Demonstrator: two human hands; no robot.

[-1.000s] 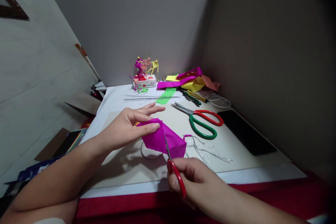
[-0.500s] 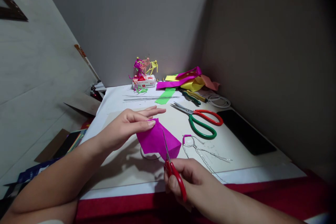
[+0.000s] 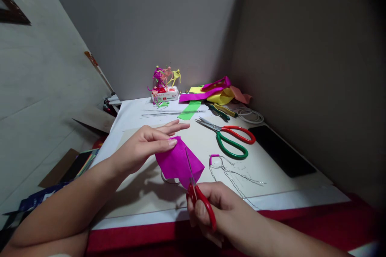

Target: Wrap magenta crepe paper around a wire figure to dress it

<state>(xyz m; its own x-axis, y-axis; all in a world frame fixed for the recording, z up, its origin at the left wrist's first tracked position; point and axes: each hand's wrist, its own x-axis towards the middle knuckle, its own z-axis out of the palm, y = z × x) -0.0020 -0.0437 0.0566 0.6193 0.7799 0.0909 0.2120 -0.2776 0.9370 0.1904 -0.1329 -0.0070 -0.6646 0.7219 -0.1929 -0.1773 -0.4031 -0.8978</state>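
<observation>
My left hand (image 3: 147,144) pinches the far corner of a folded magenta paper (image 3: 176,162) between thumb and fingers, holding it above the white table (image 3: 144,120). My right hand (image 3: 217,207) grips small red-handled scissors (image 3: 199,196); their blades run up across the magenta paper from its near edge. A bent wire figure (image 3: 229,170) with a magenta tip lies just right of the paper.
Large red-and-green scissors (image 3: 232,138) lie beyond the wire. A black phone (image 3: 282,150) rests at the right. At the back sit coloured papers (image 3: 215,90), a green strip (image 3: 189,109), straight wires (image 3: 169,112), pliers (image 3: 221,110), a white cable (image 3: 250,115) and small paper figures on a box (image 3: 164,84).
The scissor blades have moved further into the magenta paper while my right hand shifted slightly left. My left hand lowered the paper a little.
</observation>
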